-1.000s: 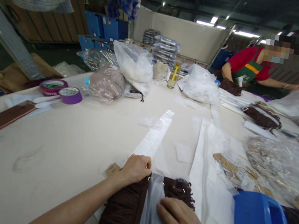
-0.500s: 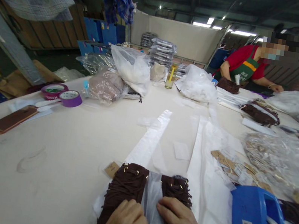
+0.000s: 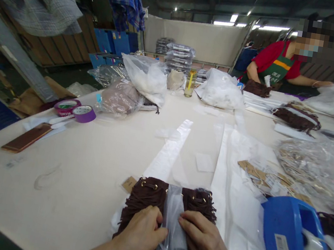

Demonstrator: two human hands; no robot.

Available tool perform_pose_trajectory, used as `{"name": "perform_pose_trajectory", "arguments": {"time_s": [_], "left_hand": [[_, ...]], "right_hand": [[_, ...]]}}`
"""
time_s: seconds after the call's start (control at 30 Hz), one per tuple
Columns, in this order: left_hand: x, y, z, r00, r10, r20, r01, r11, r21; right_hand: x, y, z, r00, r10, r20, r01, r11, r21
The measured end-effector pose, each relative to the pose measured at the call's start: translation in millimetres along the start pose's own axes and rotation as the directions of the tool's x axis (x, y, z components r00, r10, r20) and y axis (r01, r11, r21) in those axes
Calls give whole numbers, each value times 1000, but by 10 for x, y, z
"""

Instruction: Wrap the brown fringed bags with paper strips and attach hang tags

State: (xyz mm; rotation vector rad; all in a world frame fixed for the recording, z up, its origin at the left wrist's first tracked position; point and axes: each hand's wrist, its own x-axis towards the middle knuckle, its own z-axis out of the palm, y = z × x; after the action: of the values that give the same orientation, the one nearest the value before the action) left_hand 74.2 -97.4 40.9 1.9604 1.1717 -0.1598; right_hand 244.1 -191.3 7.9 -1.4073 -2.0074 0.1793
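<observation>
Toward the table's point(image 3: 90, 163) near edge lies the brown bag point(image 3: 145, 198), its plastic strip point(image 3: 173, 203) running away from the body between the curled left hand point(image 3: 141, 231) and right hand point(image 3: 207, 238), fingers together, both touching it; whether either pinches, I cannot tell.

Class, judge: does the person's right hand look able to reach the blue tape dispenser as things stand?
Probably yes: only flat white sheeting seems to lie between the right hand and the blue tape dispenser, though that hand rests on the fringed brown item.
</observation>
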Motion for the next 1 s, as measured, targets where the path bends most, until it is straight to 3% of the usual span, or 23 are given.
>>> {"name": "perform_pose_trajectory", "arguments": {"time_s": [0.07,0.13,0.27,0.47,0.67,0.8,0.9,1.0], "left_hand": [[31,31,-6,999,-32,-2,32,999,-40],[51,59,-14,995,-95,28,99,977,-187],[58,114,9,976,-160,149,212,858,-469],[1,142,58,974,-214,79,224,837,-499],[-19,137,-2,924,-273,269,383,663,-643],[-86,154,-10,896,-220,387,438,592,-677],[-168,142,51,905,-155,396,405,598,-692],[-228,113,148,928,-137,345,346,658,-669]], "right_hand": [[-10,5,13,999,-1,-41,1,1000,4],[-25,13,28,998,-1,-63,1,1000,8],[-60,36,57,997,-6,-74,7,1000,16],[-89,55,71,997,5,-76,-3,1000,24],[-100,57,80,996,11,-94,-8,999,32],[-99,45,71,994,15,-110,-10,999,43],[-100,42,70,993,10,-121,-5,999,43],[-101,50,75,991,2,-132,4,999,43]]}}
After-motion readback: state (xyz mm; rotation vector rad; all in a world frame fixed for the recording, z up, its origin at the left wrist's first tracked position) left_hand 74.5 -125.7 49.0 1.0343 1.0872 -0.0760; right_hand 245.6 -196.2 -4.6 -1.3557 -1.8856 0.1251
